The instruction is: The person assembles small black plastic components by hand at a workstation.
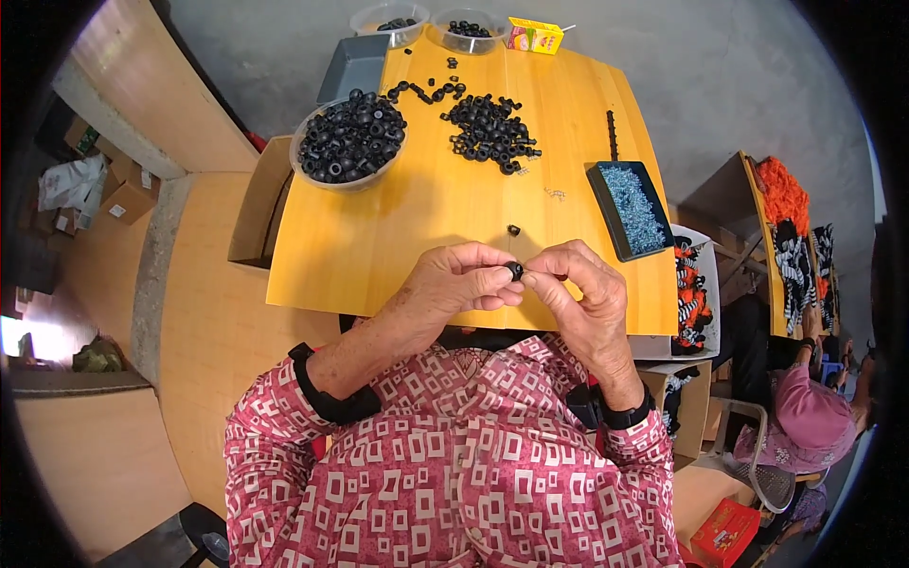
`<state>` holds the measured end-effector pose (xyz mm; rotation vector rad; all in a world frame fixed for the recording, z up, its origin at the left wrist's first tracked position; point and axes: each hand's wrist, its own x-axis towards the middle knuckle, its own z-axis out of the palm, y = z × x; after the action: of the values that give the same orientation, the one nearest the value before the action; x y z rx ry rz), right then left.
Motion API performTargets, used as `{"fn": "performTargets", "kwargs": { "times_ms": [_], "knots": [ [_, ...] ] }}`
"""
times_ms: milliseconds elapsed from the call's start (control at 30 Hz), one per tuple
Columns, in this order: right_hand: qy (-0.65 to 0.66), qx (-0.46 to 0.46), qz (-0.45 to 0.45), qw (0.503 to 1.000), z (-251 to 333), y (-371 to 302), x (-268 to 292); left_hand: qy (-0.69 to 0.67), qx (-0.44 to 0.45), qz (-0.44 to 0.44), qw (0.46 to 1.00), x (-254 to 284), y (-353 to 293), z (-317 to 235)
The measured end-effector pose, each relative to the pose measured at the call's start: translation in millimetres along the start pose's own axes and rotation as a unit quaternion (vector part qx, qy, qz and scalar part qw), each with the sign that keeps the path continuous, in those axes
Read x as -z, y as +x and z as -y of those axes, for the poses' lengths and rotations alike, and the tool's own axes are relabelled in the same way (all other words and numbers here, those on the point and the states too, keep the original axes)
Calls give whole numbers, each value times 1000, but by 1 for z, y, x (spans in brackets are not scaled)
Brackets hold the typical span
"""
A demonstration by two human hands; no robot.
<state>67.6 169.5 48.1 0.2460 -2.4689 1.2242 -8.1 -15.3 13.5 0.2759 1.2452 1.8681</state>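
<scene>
My left hand (445,284) pinches a small round black plastic part (515,271) between thumb and fingers, close over the table's near edge. From the other side, the fingertips of my right hand (589,289) are pressed together right against that part; whatever they grip is too small to make out. Just beyond my fingers lies a single small black piece (513,230). Farther up the table is a loose pile of small black parts (490,131). Tiny silvery bits (555,194) lie to the right of the pile.
A clear bowl heaped with black parts (350,139) stands left, beside a grey tray (352,68). Two clear tubs (390,19) and a yellow drink carton (535,36) line the far edge. On the right sits a black dustpan-like tray of small bluish pieces (632,208). Another person (814,417) sits right.
</scene>
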Motion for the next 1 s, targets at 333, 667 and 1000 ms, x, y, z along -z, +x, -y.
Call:
{"fn": "performTargets", "kwargs": {
  "times_ms": [333,667,1000],
  "knots": [
    [-34,13,0,999,8,-2,-3,-13,1,25,1000,5,2,6],
    [-110,130,8,985,4,-7,-4,-36,10,26,999,6,1,11],
    [-100,-61,-13,993,-44,21,12,-40,11,-11,999,15,-1,-3]
  ]
}}
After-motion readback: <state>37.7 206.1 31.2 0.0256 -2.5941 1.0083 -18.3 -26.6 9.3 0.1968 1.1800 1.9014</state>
